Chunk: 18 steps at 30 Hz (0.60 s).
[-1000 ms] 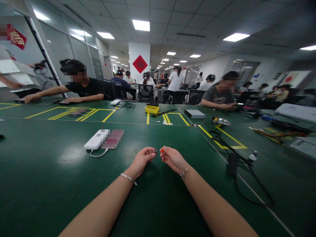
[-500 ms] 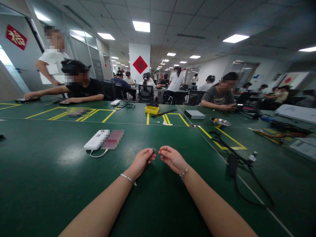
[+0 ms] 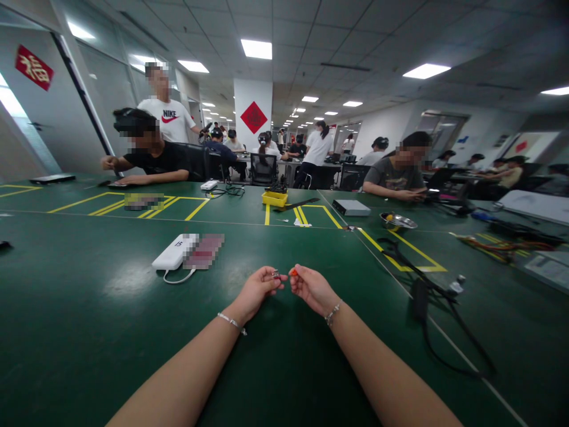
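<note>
While my forearms extend over the green worktop [image 3: 111, 332], both hands meet near the centre of the scene. My left hand [image 3: 260, 287] grips a small metallic piece [image 3: 276, 275] between thumb and fingers; the piece is too small for its exact shape to be read. My right hand [image 3: 313, 287] pinches a small orange piece [image 3: 294, 272] between thumb and index finger, with the remaining fingers curled below. The two pieces face each other across a narrow gap and do not touch. I cannot tell whether either hand rests on the surface.

To the left and farther out lies a white power bank [image 3: 168, 255] marked "15". A short white cable [image 3: 178, 281] loops from its near side, and a pixelated reddish item [image 3: 204, 252] lies just beside it on the right. At the far centre stands a yellow tray [image 3: 274, 200] containing dark items. To its right are a grey box [image 3: 352, 208] and, farther right, a metal bowl [image 3: 405, 223] with something yellow inside. On the right side, a black cable [image 3: 438, 339] with a black block [image 3: 418, 301] curves across the surface. Co-workers sit at the far left and far right edges.
</note>
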Available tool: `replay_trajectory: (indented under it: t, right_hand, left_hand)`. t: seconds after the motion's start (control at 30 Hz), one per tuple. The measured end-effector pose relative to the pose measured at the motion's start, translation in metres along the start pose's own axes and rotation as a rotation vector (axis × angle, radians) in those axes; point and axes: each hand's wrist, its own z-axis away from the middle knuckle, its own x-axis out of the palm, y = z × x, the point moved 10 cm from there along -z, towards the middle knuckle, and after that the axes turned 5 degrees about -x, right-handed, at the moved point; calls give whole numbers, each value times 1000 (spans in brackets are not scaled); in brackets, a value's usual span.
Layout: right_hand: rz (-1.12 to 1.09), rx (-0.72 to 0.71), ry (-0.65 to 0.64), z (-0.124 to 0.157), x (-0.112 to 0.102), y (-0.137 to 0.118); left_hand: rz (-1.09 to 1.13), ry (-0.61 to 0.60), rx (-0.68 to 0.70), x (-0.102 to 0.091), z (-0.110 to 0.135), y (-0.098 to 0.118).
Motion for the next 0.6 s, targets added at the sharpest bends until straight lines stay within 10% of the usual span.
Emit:
replay_trajectory:
  t: [0.6]
  right_hand:
    - [3,-22,26,-1,-6,-1]
  left_hand:
    - [-111,30,64,-3,-3,0]
